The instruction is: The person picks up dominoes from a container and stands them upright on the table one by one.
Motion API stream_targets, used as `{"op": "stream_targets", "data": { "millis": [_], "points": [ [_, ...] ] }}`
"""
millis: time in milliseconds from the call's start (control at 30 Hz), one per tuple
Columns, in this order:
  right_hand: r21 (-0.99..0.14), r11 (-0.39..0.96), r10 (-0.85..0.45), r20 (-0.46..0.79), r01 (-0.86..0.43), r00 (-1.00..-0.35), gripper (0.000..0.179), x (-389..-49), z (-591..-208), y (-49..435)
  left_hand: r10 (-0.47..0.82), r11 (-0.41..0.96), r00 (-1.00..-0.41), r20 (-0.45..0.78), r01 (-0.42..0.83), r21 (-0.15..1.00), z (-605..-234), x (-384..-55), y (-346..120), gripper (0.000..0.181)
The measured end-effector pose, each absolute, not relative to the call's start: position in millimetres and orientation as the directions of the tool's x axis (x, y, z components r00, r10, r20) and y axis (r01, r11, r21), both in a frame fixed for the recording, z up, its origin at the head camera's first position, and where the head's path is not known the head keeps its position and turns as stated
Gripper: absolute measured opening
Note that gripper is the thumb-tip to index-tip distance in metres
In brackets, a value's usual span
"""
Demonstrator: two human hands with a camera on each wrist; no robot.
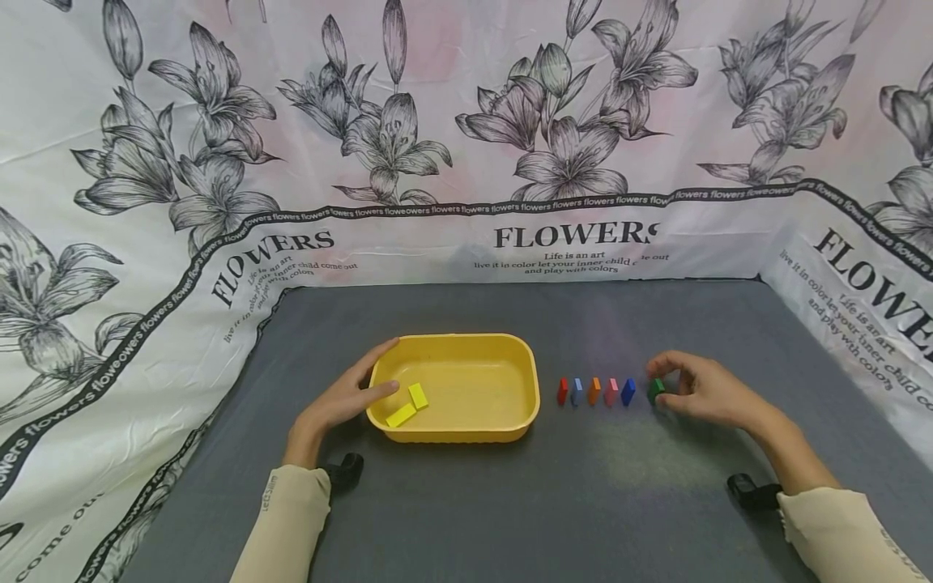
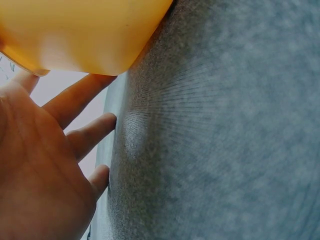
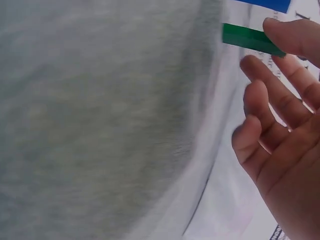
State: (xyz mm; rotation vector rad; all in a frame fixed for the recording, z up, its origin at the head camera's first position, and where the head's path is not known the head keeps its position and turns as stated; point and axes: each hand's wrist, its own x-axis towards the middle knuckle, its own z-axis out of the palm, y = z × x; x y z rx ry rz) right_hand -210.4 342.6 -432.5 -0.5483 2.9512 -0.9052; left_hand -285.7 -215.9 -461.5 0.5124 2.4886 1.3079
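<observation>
My left hand (image 1: 342, 397) holds the left end of a yellow plastic tray (image 1: 466, 435), thumb over the rim and the other fingers along the outside. Two yellow domino blocks (image 1: 400, 415) lie in the tray's left part. In the left wrist view, the fingers (image 2: 82, 97) spread against and below the tray's wall. My right hand (image 1: 703, 390) pinches a green domino block (image 1: 656, 390) between thumb and fingers, at the right end of a row. In the right wrist view, the green block stands out from the thumb tip, with the dark blue block (image 3: 267, 4) at the top edge.
Between tray and right hand, a red block (image 1: 563, 391), a light blue block (image 1: 577, 393), an orange block (image 1: 594, 391), a pink block (image 1: 611, 393) and a dark blue one stand upright in line. The grey tabletop (image 1: 510, 510) meets a flower-printed cloth (image 1: 423, 251) behind and at the sides.
</observation>
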Motion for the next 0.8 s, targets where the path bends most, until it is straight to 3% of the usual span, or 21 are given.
{"op": "stream_targets", "data": {
  "millis": [467, 800],
  "points": [
    [-0.486, 0.777, -0.369, 0.162, -0.400, -0.915, 0.044, -219, -401, 313, 0.435, 0.516, -0.896, -0.084, 0.172, 0.839, -462, -286, -215, 0.073],
    [-0.502, 0.712, -0.380, 0.311, -0.490, -0.871, 0.027, -225, -393, 278, 0.439, 0.517, -0.894, -0.085, 0.174, 0.838, -461, -286, -216, 0.072]
  ]
}}
